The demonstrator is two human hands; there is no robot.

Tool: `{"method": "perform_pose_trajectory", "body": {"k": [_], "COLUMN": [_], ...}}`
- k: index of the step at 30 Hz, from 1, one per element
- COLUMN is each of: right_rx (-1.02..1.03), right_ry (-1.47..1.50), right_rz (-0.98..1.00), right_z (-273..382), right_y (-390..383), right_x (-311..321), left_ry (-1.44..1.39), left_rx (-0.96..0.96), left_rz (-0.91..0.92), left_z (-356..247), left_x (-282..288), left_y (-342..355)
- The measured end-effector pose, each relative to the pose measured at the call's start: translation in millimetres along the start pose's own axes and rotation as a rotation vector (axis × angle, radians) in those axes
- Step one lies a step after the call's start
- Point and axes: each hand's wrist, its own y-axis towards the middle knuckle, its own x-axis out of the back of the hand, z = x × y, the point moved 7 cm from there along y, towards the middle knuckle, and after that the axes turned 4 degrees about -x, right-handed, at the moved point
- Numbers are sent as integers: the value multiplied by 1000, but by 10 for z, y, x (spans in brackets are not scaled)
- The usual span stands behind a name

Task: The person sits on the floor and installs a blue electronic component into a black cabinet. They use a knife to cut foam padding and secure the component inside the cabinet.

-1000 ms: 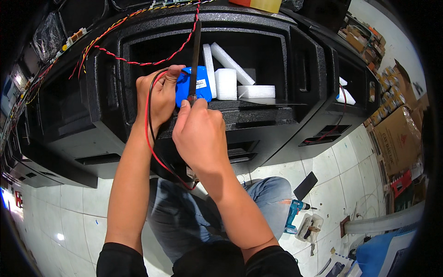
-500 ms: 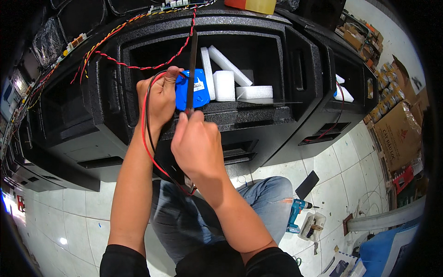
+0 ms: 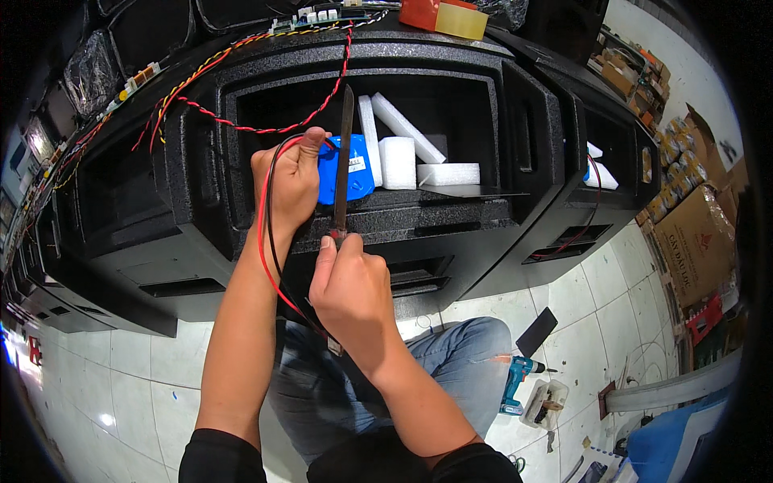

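Note:
My left hand (image 3: 287, 183) is closed round the left side of a blue-wrapped block (image 3: 362, 180), likely a battery pack, with a small white label; its fingers are partly hidden. A red and black wire pair (image 3: 262, 233) leaves the block and loops down over my left wrist. My right hand (image 3: 353, 280) grips the handle of a long, narrow-bladed knife (image 3: 343, 161). The blade points away from me and lies across the front of the block. Just right of the block, white foam pieces (image 3: 398, 163) sit in the recess of a black cabinet (image 3: 451, 211).
Twisted red and black wires (image 3: 278, 130) hang over the cabinet from a circuit board (image 3: 318, 18). An orange and yellow container (image 3: 459, 20) rests on top. A cordless drill (image 3: 515, 385), a parts tray (image 3: 545, 404) and a black flat piece (image 3: 537, 331) lie on the tiled floor at right.
My right hand has drawn the knife back toward me, so its blade reaches less far past the block. The view has shifted slightly; my left hand keeps its hold.

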Motion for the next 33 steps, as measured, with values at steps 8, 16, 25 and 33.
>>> {"method": "perform_pose_trajectory", "body": {"k": [8,16,25,33], "right_rx": [-5,54,761,1185], "right_ry": [173,-222,-1333,-1355], "right_rz": [55,139,174,52], "right_z": [-4,93,373,533], "right_y": [223,-257,427,1188], "right_x": [215,1814,2317,2131], "left_ry": [-46,-141,-147,-121], "left_rx": [31,61,133,104], "left_rz": [31,126,171,213], "left_z": [59,101,278,280], "left_x": [-30,-29,-92,-91], "left_y": [-6,36,-21,-28]}}
